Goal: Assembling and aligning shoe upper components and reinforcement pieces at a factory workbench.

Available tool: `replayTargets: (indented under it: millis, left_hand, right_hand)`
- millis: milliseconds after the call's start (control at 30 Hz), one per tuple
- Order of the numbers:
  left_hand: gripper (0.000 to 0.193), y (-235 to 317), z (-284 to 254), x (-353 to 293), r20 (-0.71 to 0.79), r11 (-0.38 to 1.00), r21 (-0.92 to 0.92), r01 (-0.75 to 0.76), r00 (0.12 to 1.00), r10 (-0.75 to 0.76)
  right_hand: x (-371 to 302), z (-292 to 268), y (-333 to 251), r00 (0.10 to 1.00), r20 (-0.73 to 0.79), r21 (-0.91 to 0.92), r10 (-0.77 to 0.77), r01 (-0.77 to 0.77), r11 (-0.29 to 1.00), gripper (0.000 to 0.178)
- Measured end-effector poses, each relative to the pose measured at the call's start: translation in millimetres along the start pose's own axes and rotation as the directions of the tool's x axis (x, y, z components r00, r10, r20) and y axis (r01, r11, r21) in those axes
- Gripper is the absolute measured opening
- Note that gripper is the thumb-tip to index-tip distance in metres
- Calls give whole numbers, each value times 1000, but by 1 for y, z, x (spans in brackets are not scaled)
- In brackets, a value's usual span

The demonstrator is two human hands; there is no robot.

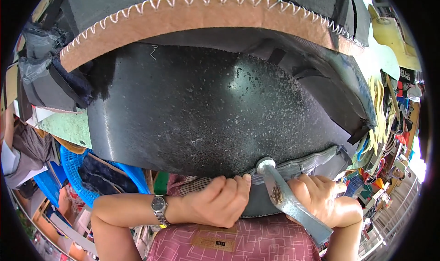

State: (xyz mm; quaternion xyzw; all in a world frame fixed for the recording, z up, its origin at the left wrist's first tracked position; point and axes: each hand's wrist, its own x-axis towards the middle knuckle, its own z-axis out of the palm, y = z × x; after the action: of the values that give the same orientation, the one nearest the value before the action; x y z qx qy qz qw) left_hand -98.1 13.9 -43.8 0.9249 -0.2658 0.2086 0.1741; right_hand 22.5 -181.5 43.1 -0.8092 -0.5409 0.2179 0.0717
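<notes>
A large black curved shell (197, 109) with a speckled, worn surface lies in front of me. Grey covering material (261, 201) wraps over its near edge and hangs below. My left hand (220, 200) is closed, its fingers pressed together at that edge; whether a small piece is also pinched there is hidden. My right hand (316, 196) is closed at the same edge, to the right, around a hammer. The metal hammer head (293, 201) shows in front of the hand, its round face resting near the shell's edge; the handle is mostly hidden.
A brown strip (220, 14) with white zigzag stitching arches along the shell's far side. Grey padded flaps (330, 87) fold in at the right. A blue plastic basket (75, 176) stands lower left. Yellow strips (378, 114) hang at right, beside cluttered shelves (403, 123).
</notes>
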Motion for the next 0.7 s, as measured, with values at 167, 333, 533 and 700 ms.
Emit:
replayTargets:
  millis: [167, 333, 533, 700]
  left_hand:
    - [16, 3, 1, 7, 32, 958, 262, -120, 993, 116]
    - [11, 4, 3, 10, 77, 895, 401, -196, 981, 180]
    - [17, 8, -2, 13, 164, 859, 424, -285, 958, 237]
    - [9, 5, -9, 10, 113, 968, 221, -121, 989, 98]
  right_hand:
    - [11, -14, 12, 991, 7, 56, -134, 133, 990, 31]
    - [15, -9, 12, 983, -6, 0, -184, 184, 983, 27]
    - [16, -9, 6, 974, -34, -48, -225, 223, 974, 27]
    - [13, -7, -2, 976, 53, -74, -211, 215, 974, 25]
